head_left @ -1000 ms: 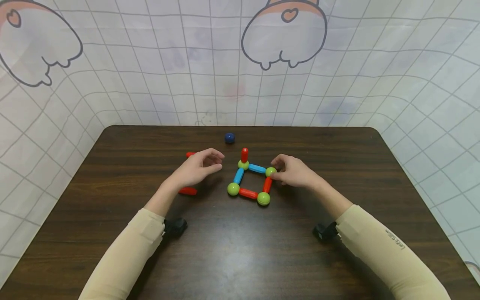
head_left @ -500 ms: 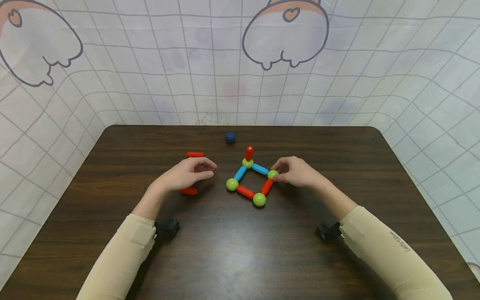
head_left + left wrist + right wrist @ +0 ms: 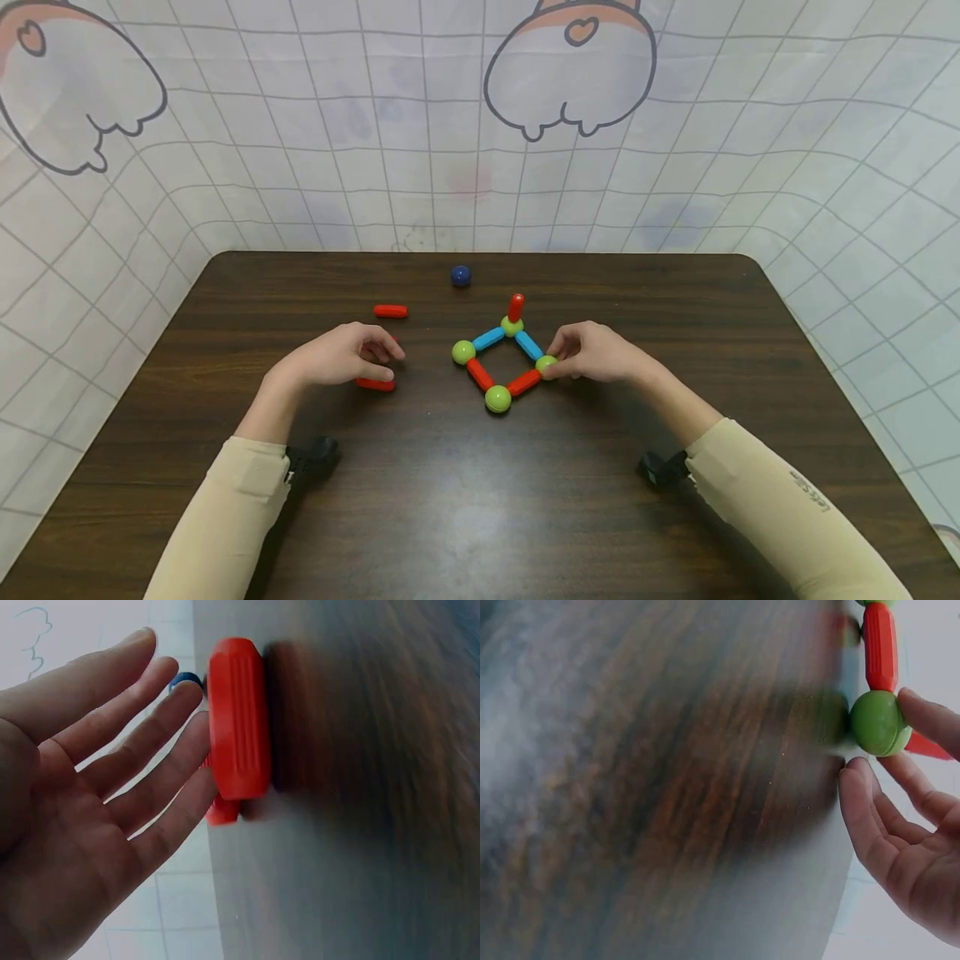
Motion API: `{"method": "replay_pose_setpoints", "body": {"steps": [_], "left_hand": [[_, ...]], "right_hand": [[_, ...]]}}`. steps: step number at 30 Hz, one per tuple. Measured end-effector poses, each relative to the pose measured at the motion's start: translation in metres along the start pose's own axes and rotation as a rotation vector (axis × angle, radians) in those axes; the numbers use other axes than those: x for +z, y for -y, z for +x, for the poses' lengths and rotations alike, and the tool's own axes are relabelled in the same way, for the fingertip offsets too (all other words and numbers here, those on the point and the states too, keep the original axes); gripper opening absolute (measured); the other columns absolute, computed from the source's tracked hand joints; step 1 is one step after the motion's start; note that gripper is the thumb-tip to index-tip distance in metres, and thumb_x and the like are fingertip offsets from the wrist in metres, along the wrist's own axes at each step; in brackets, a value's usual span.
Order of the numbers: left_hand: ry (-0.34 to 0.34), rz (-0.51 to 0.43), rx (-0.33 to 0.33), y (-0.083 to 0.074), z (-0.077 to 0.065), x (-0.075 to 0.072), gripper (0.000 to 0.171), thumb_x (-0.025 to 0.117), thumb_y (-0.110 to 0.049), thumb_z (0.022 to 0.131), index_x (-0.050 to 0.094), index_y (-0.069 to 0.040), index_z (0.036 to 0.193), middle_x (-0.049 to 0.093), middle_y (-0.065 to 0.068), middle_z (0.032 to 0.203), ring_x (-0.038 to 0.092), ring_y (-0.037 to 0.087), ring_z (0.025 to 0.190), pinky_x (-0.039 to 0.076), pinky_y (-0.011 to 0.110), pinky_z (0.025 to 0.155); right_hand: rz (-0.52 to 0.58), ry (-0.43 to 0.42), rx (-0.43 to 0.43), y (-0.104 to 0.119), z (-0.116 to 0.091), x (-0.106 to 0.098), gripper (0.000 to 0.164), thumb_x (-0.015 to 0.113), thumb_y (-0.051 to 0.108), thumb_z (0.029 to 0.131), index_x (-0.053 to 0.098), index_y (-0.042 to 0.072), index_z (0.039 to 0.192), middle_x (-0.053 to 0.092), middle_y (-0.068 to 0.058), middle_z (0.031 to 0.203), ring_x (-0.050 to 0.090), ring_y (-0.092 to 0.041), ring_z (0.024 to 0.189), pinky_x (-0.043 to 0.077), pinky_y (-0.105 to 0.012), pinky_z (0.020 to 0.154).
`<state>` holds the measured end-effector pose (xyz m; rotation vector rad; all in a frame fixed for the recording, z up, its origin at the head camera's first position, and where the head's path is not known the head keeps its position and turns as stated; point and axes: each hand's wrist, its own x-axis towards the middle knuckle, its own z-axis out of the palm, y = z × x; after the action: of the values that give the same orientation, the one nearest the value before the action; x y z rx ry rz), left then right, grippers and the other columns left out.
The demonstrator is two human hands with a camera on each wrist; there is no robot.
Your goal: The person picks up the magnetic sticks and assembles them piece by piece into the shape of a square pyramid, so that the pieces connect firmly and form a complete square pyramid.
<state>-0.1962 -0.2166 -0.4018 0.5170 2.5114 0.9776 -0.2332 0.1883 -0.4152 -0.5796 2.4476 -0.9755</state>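
Observation:
My right hand (image 3: 600,354) pinches the green ball (image 3: 547,365) at the right corner of a diamond-shaped frame. Green balls make its corners; two blue rods (image 3: 489,338) form the far sides and two red rods (image 3: 524,382) the near ones. From the far corner ball (image 3: 512,325) a red rod (image 3: 516,307) stands upright. In the right wrist view, thumb and fingers lie around the held green ball (image 3: 877,721). My left hand (image 3: 337,354) hovers over loose red rods with relaxed fingers, holding nothing. Its fingertips are near a red rod (image 3: 238,720) in the left wrist view.
A dark blue ball (image 3: 461,275) sits near the far edge of the brown table (image 3: 465,517). One loose red rod (image 3: 391,311) lies beyond my left hand and another (image 3: 377,384) under its thumb; a third is mostly hidden. A white gridded cloth (image 3: 420,167) surrounds the table.
My left hand has moved left, away from the frame and over the loose red rods. The frame has turned clockwise, its upright rod shifting right, while my right hand stays on the corner ball.

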Motion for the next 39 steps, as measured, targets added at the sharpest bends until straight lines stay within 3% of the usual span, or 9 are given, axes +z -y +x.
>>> {"method": "replay_pose_setpoints", "body": {"steps": [10, 13, 17, 23, 30, 39], "left_hand": [[0.033, 0.043, 0.007, 0.014, -0.003, 0.003, 0.029, 0.081, -0.010, 0.088, 0.073, -0.010, 0.116, 0.067, 0.004, 0.116, 0.059, 0.027, 0.111, 0.047, 0.048, 0.097], [0.037, 0.041, 0.000, 0.016, -0.004, 0.004, 0.030, 0.081, -0.008, 0.087, 0.074, -0.011, 0.116, 0.067, 0.002, 0.115, 0.059, 0.026, 0.109, 0.048, 0.046, 0.095], [0.039, 0.049, -0.004, 0.019, -0.003, 0.005, 0.029, 0.081, -0.006, 0.087, 0.074, -0.010, 0.114, 0.068, 0.000, 0.109, 0.060, 0.024, 0.103, 0.049, 0.043, 0.091], [0.041, 0.061, 0.013, 0.021, -0.003, 0.007, 0.023, 0.079, -0.003, 0.088, 0.076, -0.009, 0.110, 0.069, -0.001, 0.099, 0.062, 0.021, 0.094, 0.051, 0.039, 0.084], [0.035, 0.086, 0.046, 0.019, -0.003, 0.008, 0.018, 0.077, -0.005, 0.091, 0.075, -0.009, 0.108, 0.070, -0.001, 0.098, 0.064, 0.019, 0.091, 0.053, 0.040, 0.084], [-0.040, 0.078, 0.087, 0.017, 0.001, 0.012, 0.018, 0.076, -0.010, 0.094, 0.074, -0.010, 0.112, 0.072, -0.002, 0.107, 0.066, 0.018, 0.098, 0.052, 0.042, 0.089]], "right_hand": [[-0.011, 0.061, 0.003, 0.002, -0.002, 0.002, 0.029, 0.081, 0.035, 0.090, 0.070, 0.008, 0.094, 0.069, -0.005, 0.082, 0.064, -0.022, 0.074, 0.052, -0.034, 0.069], [0.050, 0.031, 0.024, 0.002, 0.000, 0.003, 0.032, 0.077, 0.033, 0.094, 0.066, 0.003, 0.101, 0.068, -0.009, 0.088, 0.067, -0.024, 0.079, 0.058, -0.036, 0.075], [0.176, -0.047, 0.055, 0.002, 0.006, 0.007, 0.043, 0.075, 0.023, 0.097, 0.054, -0.005, 0.122, 0.066, -0.016, 0.101, 0.071, -0.025, 0.083, 0.060, -0.039, 0.078], [0.205, -0.097, 0.060, 0.004, 0.017, 0.012, 0.066, 0.075, 0.015, 0.095, 0.039, -0.002, 0.147, 0.066, -0.017, 0.106, 0.072, -0.024, 0.084, 0.060, -0.037, 0.079], [0.197, -0.084, 0.050, 0.008, 0.022, 0.016, 0.071, 0.074, 0.010, 0.093, 0.037, -0.002, 0.152, 0.067, -0.017, 0.106, 0.072, -0.023, 0.080, 0.061, -0.036, 0.076], [0.203, -0.092, 0.063, 0.009, 0.017, 0.019, 0.072, 0.076, 0.011, 0.093, 0.036, -0.004, 0.151, 0.067, -0.016, 0.102, 0.072, -0.023, 0.078, 0.061, -0.036, 0.075]]}}
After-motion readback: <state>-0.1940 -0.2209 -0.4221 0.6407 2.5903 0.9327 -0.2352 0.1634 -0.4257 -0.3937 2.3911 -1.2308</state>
